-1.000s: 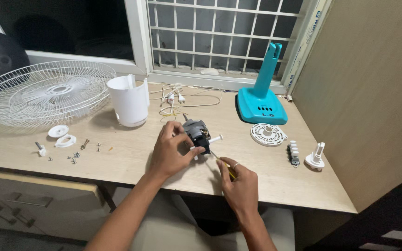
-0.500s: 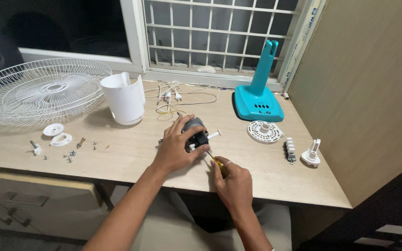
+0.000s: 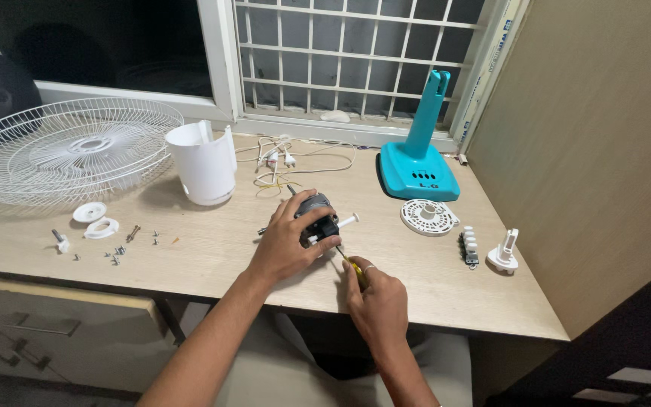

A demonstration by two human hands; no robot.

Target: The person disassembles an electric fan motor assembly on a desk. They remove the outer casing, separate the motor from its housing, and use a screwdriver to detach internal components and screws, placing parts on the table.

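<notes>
Barely shifted: left hand [image 3: 289, 243] still grips one motor [image 3: 316, 217]; right hand [image 3: 374, 292] holds one screwdriver [image 3: 349, 261].

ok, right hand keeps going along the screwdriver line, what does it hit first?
Most likely the fan motor: the right hand aims its screwdriver up-left, tip at the motor's near side, which the left hand grips.
</notes>
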